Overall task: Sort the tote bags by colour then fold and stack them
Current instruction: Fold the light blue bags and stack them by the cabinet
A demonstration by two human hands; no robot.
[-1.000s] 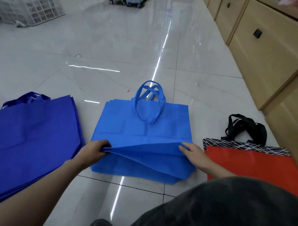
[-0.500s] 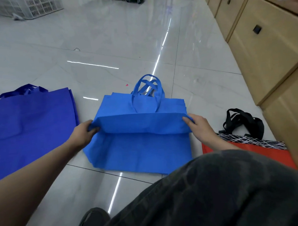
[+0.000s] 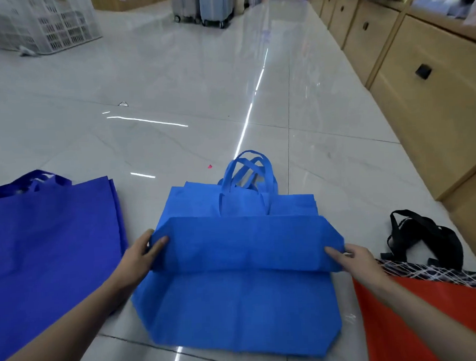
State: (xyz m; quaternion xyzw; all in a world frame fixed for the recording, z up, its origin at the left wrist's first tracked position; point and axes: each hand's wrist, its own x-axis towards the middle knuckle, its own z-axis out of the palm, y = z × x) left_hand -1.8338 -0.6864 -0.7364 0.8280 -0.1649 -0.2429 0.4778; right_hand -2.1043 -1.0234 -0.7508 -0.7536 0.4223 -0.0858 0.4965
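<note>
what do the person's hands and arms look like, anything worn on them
Nothing worn: the left hand and right hand have no gloves or rings, and the left forearm and right forearm show no sleeve, watch or band within the frame.

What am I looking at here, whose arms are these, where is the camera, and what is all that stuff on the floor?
There is no machine here. A person wears a camera on their head, and it looks down at their own two hands. The left hand and right hand each pinch one end of a fold in the light blue tote bag on the tiled floor. Darker blue bags lie to the left. A red bag with black handles lies to the right, beside wooden drawers.
</note>
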